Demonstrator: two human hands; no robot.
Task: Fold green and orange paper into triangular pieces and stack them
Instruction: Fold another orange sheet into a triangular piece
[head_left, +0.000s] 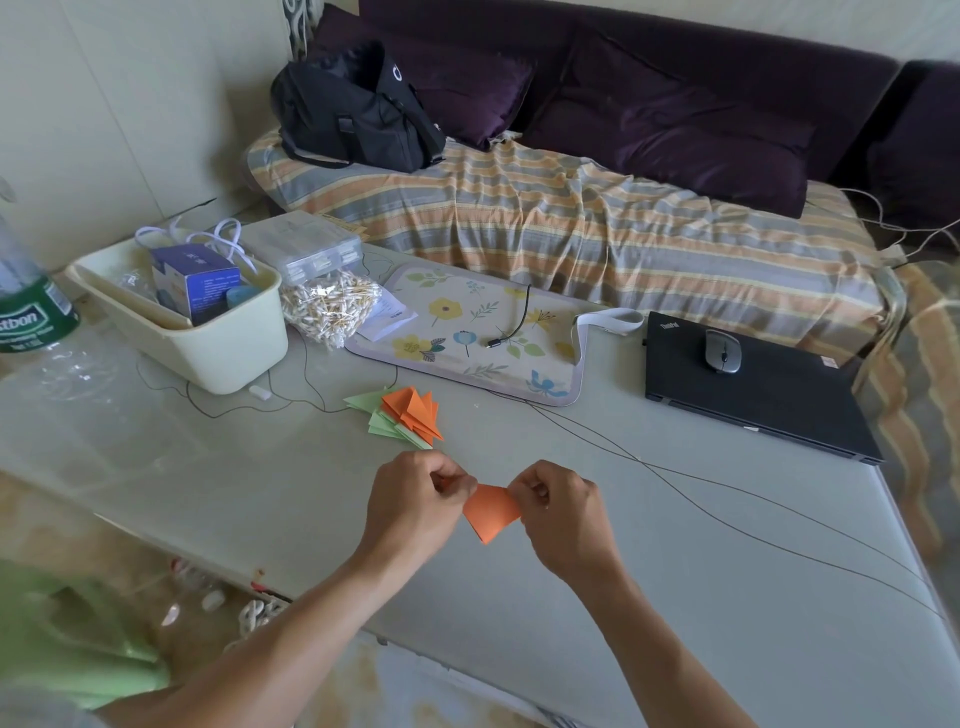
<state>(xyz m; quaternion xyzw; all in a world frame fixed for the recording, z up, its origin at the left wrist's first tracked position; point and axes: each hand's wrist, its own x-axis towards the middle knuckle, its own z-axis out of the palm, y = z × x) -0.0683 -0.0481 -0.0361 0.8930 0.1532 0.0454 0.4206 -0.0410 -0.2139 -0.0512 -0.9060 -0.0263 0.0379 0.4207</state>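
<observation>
A small orange paper piece (491, 513) hangs above the table with its point downward. My left hand (415, 499) pinches its upper left corner and my right hand (558, 512) pinches its upper right corner. Both hands have curled fingers. Farther back on the table lies a pile of folded triangles (402, 415), orange ones on top of pale green ones.
A cream bin (218, 348) with a blue box stands at the back left, beside a bag of cotton swabs (327, 306). A floral mat (467, 332) and a closed black laptop (753, 389) with a mouse lie behind. Thin cables cross the grey table (675, 597).
</observation>
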